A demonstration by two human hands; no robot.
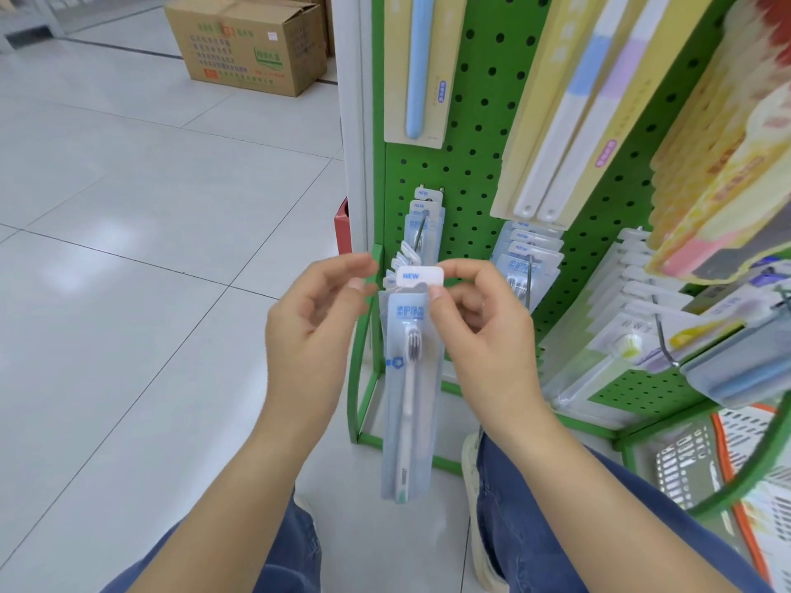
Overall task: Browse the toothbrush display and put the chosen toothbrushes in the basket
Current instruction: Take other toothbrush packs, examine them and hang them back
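Observation:
A packaged white toothbrush (411, 391) with a "NEW" tab hangs in front of the green pegboard display (479, 164). My right hand (479, 331) pinches the pack's top tab between thumb and fingers. My left hand (316, 323) hovers just left of the pack with its fingers loosely curled; whether it touches the pack I cannot tell. More packs of the same kind hang on the hook (421, 226) behind. A white basket with orange trim (727, 455) stands at the lower right, partly hidden by the display's frame.
Other toothbrush packs hang on the display: a blue one (421, 66) at the top, yellow-backed ones (569, 122) to the right. A cardboard box (252, 40) sits on the tiled floor (128, 250) at the back left. My knees in blue jeans are at the bottom.

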